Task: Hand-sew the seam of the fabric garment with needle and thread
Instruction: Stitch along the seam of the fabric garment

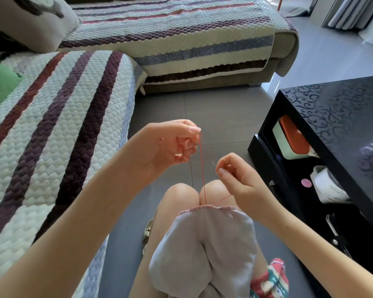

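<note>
So the pale grey garment [202,250] is draped over both knees. Its stitched seam [202,207] is at the far edge, running left to right. Red thread [202,164] goes nearly straight up from the seam to the left grip [170,145], which is held high and pinches the thread between thumb and forefinger, other fingers curled in. The right grip [239,179] sits lower, near the left one, and pinches the needle [214,164]. The needle is thin and hard to see, slanting up and to the left. A short strand of thread runs from the seam towards that grip. Striped sofa [58,130] on the left, black bench [332,108] on the right.
</note>
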Demonstrator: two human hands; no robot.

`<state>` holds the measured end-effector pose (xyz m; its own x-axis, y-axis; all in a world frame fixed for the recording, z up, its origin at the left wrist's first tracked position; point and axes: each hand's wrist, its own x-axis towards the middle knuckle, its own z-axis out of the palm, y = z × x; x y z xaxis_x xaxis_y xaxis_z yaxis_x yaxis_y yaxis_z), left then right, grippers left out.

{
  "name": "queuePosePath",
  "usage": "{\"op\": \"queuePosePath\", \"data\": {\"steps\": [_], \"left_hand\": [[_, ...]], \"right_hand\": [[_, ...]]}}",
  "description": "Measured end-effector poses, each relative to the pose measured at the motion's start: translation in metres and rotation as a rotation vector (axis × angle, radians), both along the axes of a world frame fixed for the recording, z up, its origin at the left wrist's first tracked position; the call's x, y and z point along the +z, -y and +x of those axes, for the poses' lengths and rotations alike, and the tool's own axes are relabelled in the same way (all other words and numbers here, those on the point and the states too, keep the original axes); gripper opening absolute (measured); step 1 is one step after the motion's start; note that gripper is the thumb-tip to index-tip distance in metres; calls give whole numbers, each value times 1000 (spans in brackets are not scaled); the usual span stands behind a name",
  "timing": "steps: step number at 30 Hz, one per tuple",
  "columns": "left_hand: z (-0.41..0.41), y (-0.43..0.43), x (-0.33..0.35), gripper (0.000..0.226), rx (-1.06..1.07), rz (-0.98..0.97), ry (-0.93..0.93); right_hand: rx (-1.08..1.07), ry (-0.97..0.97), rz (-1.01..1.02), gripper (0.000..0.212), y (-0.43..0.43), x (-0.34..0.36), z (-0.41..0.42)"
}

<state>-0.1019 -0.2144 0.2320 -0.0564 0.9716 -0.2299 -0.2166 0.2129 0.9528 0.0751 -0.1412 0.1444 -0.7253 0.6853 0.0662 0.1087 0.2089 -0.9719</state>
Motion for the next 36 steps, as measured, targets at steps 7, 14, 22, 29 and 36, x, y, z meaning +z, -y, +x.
{"op": "queuePosePath", "data": {"steps": [7, 14, 22, 29, 36], "left_hand": [[-3, 0, -2, 12, -12, -13, -12], [-12, -4, -13, 14, 66, -123, 103], [-4, 0, -56, 7, 256, -382, -157], [17, 33, -92, 52, -13, -322, -487], [40, 35, -100, 16, -3, -147, -520]], "right_hand": [[171, 14, 80, 6, 6, 4, -10], [225, -166, 103, 31, 14, 17, -10], [-165, -109, 323, 16, -2, 17, 1], [-92, -228, -204, 15, -17, 44, 15], [-3, -322, -528, 19, -39, 69, 13]]}}
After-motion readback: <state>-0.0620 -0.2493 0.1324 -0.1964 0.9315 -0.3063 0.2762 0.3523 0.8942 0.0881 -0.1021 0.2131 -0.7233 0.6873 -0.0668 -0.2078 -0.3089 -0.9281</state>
